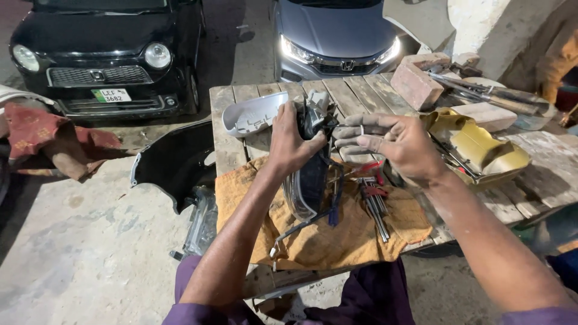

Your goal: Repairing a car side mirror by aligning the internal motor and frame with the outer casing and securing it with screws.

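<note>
Nearest me, my left hand (293,141) is wrapped around a dark, glossy car mirror housing (310,174), held upright over a rumpled orange cloth (319,241) on the wooden table (355,93), wires dangling from its lower end. My right hand (394,144) pinches a thin metal tool (346,127) against the housing's top. Just beside it on the cloth lies a fan of slim steel hex keys (374,201). Further right sits a dented yellow tray (481,147); behind the housing, a smooth silver mirror cover (253,113). Beyond, a rough brick (416,86), then two parked cars (337,33).
</note>
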